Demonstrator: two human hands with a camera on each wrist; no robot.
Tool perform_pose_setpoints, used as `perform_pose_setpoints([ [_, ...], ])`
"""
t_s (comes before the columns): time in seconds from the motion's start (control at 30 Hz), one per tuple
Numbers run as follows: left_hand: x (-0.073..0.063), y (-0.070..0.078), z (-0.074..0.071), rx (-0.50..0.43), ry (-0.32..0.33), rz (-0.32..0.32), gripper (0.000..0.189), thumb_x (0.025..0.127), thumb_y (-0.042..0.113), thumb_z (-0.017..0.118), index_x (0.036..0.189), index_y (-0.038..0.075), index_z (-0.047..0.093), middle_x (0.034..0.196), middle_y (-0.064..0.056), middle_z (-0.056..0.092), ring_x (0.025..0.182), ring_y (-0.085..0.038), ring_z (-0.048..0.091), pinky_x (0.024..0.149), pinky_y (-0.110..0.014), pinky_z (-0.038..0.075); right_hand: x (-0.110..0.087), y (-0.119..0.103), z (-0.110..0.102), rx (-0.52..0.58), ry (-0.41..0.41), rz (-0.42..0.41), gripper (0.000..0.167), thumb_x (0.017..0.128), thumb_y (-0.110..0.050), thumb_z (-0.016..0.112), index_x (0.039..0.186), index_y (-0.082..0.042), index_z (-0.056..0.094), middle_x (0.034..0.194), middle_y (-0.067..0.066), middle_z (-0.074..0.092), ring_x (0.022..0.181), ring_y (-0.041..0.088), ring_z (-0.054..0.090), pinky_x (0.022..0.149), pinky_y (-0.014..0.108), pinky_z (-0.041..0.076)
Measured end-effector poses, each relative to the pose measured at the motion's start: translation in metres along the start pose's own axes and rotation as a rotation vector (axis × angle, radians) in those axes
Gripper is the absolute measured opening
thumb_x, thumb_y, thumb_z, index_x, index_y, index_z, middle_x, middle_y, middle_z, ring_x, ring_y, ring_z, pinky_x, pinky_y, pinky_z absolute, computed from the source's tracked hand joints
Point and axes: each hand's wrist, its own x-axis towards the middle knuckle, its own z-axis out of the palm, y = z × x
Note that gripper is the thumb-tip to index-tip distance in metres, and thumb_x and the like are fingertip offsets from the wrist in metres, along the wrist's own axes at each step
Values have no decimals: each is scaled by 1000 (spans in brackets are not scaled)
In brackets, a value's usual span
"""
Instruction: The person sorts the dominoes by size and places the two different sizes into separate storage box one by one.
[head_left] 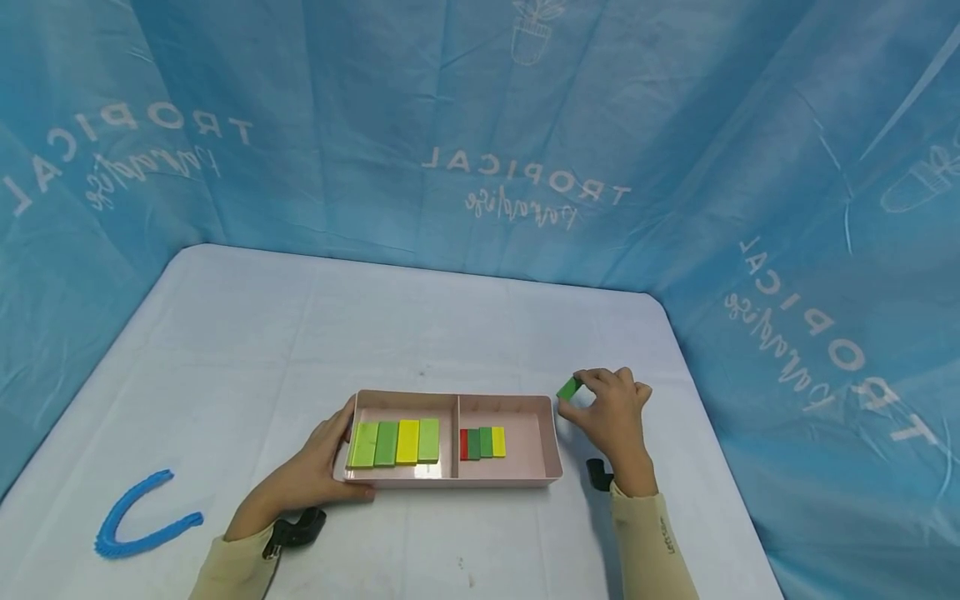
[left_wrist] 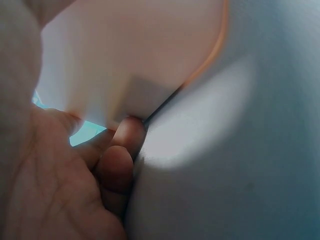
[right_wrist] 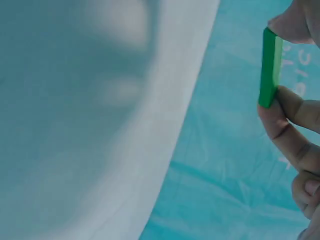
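A shallow pink box (head_left: 510, 482) with two compartments lies before me on the white table. My left hand (head_left: 318, 462) grips its left end, thumb along the near side; in the left wrist view the fingers (left_wrist: 129, 135) sit at the underside of the box. Between thumb and fingertips my right hand (head_left: 611, 412) pinches a green block (right_wrist: 270, 67) by its two ends, just beyond the box's right end. Light green, green and yellow blocks (head_left: 407, 442) stand in a row in the left compartment. Smaller red, green and yellow blocks (head_left: 486, 442) line the right compartment's left side.
A blue ribbed, curved strip (head_left: 120, 521) lies on the table (head_left: 315, 333) at the left. Blue printed curtains (head_left: 480, 108) hang around the back and sides of the table. Dark wrist-worn devices (head_left: 300, 528) sit at both wrists.
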Motion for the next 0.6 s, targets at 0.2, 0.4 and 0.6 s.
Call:
perform_pose_setpoints([
  [0.2, -1, 0, 0, 1, 2, 10, 140, 63, 43, 95, 163, 14, 1, 161, -16, 27, 133, -37, 31, 107, -70, 25, 5, -13, -9, 24, 47, -82, 46, 65, -32, 93, 101, -7, 79, 100, 11, 74, 81, 27, 45, 74, 52, 18],
  [0.4, 0, 0, 0, 2, 2, 1, 141, 63, 43, 95, 163, 16, 1, 161, -16, 28, 132, -36, 31, 107, -70, 26, 8, -25, -13, 94, 22, -223, 44, 62, -31, 94, 99, -10, 79, 100, 6, 73, 78, 20, 42, 74, 52, 18],
  [0.6, 1, -2, 0, -12, 0, -4, 141, 62, 43, 96, 163, 16, 2, 162, -15, 26, 135, -37, 30, 108, -70, 25, 6, -35, -11, 150, -45, -321, 42, 61, -28, 94, 98, -13, 80, 97, 1, 71, 80, 17, 40, 74, 51, 18],
])
